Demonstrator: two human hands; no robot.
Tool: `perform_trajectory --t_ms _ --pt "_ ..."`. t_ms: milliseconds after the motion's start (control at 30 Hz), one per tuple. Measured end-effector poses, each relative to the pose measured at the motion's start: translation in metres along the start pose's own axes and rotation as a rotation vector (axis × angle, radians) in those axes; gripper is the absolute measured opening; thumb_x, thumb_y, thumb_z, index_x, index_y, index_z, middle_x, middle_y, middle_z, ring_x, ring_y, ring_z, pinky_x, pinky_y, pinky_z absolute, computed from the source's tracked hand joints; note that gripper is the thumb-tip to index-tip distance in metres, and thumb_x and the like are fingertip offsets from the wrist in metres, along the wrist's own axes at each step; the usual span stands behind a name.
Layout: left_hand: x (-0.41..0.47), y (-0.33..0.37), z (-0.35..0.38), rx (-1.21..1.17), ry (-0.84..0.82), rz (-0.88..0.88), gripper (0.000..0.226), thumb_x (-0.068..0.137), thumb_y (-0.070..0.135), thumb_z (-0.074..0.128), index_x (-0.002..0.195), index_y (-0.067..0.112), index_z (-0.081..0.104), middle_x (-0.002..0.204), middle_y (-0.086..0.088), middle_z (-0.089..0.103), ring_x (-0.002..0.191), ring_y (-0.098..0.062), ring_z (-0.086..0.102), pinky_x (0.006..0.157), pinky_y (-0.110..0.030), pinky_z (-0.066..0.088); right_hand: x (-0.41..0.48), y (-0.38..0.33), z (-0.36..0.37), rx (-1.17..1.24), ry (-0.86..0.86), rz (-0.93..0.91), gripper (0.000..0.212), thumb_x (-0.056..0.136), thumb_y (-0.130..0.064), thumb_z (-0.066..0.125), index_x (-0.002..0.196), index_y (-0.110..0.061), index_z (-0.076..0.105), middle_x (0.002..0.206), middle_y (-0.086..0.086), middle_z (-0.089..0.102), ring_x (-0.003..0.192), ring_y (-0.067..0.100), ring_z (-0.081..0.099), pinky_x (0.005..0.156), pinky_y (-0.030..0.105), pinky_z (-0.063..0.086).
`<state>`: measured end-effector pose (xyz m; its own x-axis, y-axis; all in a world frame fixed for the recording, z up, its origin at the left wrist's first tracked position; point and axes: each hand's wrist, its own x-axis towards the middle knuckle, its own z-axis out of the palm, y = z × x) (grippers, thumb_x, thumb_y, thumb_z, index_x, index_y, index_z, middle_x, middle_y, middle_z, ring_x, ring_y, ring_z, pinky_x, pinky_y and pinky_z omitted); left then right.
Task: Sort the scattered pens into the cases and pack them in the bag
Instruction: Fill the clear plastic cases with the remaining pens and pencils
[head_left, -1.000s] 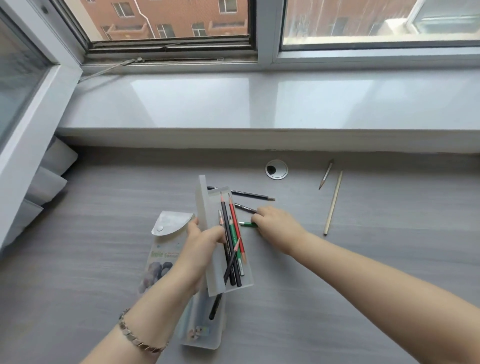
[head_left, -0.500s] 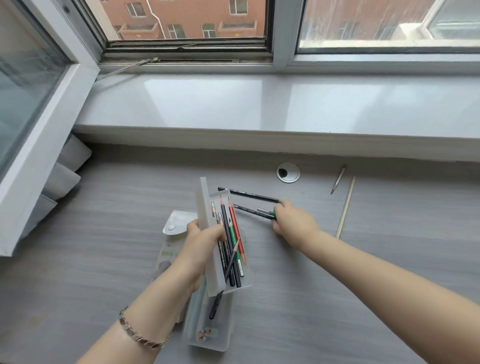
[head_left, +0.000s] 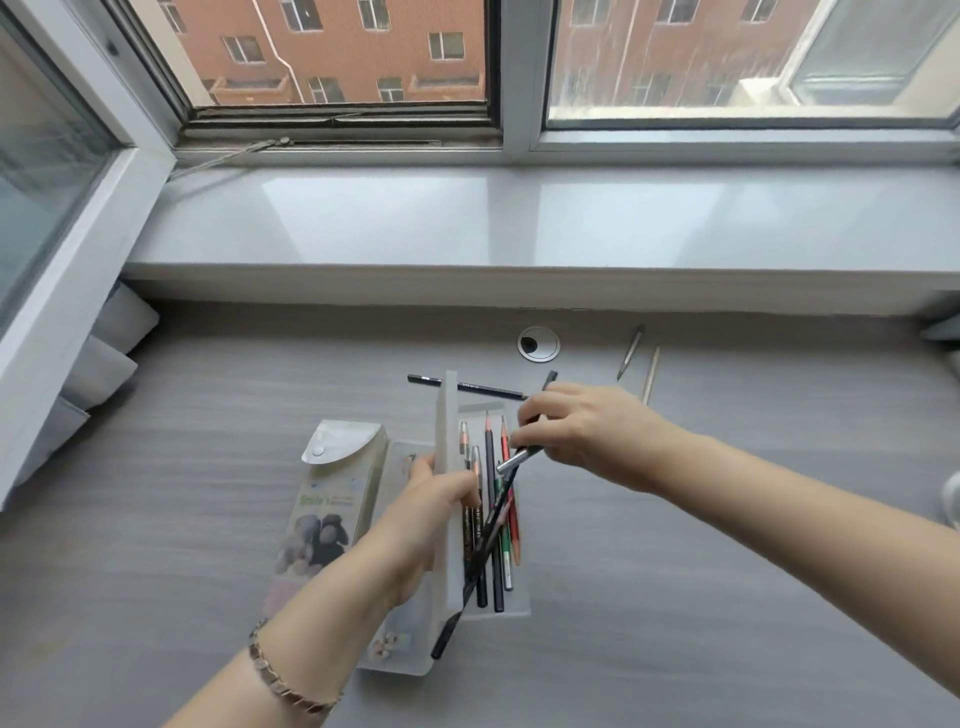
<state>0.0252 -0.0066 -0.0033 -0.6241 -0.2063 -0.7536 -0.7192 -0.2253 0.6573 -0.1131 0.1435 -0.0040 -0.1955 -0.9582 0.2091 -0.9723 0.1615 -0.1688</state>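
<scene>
The left hand (head_left: 431, 512) hides much of the frosted plastic case (head_left: 470, 519) it holds, its grip closed on the raised translucent lid, thumb pressed to the lid's face; inside lie slim pencils (head_left: 493, 519), black, red and green, their lower ends blurred by the case wall. The right hand (head_left: 582, 434), at 1 o'clock from the case, grips a dark pen (head_left: 519, 457) with a silvery end, fingers covering its middle. A second flap pouch (head_left: 332, 499), glossy and printed, lies at 9 o'clock, partly under the wrist. On the grey wood-grain surface (head_left: 208, 467) a black pencil (head_left: 488, 388) lies at 12 o'clock; two pale thin sticks (head_left: 652, 371) rest at 2 o'clock, one cut off by the hand.
</scene>
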Motion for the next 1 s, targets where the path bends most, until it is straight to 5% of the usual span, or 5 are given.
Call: perform_trajectory --t_ms 167,300,533,733,1000 --pt "-0.009 -0.002 0.010 0.005 -0.036 0.073 0.078 0.050 0.020 0.048 0.127 0.019 0.039 0.110 -0.009 0.055 0.091 -0.018 0.052 0.074 -0.031 0.041 0.004 -0.033 0.022 0.256 0.012 0.010 0.026 0.073 -0.007 0.060 0.095 -0.020 0.067 0.096 0.000 0.069 0.079 0.022 0.065 0.056 0.025 0.053" --pt "-0.012 -0.005 0.009 -0.037 -0.023 0.075 0.079 0.051 0.018 0.047 0.130 0.016 0.037 0.097 -0.005 0.053 0.079 -0.016 0.050 0.068 -0.029 0.039 -0.009 -0.049 0.015 0.506 0.143 0.414 0.024 0.076 -0.011 0.057 0.093 -0.022 0.069 0.082 -0.004 0.061 0.063 0.010 0.049 0.056 0.030 0.048" --pt "-0.011 -0.010 0.014 -0.025 0.000 0.058 0.084 0.049 0.020 0.046 0.133 0.015 0.033 0.102 -0.005 0.050 0.097 -0.023 0.050 0.075 -0.033 0.038 -0.019 -0.090 0.016 0.727 -0.179 0.773 0.020 0.079 -0.043 0.064 0.094 -0.029 0.064 0.065 -0.010 0.053 0.063 0.008 0.047 0.064 0.026 0.041" --pt "-0.012 -0.015 0.016 -0.045 0.004 0.030 0.109 0.033 0.029 0.054 0.138 0.029 0.030 0.137 -0.012 0.044 0.127 -0.034 0.042 0.096 -0.050 0.037 -0.016 -0.089 0.024 0.579 -0.125 0.807 0.030 0.075 -0.041 0.069 0.102 -0.030 0.060 0.071 -0.016 0.047 0.077 0.009 0.046 0.067 0.025 0.037" --pt "-0.019 -0.019 0.011 -0.067 0.004 0.051 0.081 0.049 0.022 0.051 0.130 0.015 0.041 0.123 -0.009 0.054 0.115 -0.026 0.049 0.102 -0.052 0.037 -0.026 -0.074 0.013 0.658 0.048 0.777 0.028 0.091 -0.030 0.052 0.119 -0.029 0.053 0.075 -0.020 0.046 0.067 -0.011 0.045 0.064 0.014 0.034"
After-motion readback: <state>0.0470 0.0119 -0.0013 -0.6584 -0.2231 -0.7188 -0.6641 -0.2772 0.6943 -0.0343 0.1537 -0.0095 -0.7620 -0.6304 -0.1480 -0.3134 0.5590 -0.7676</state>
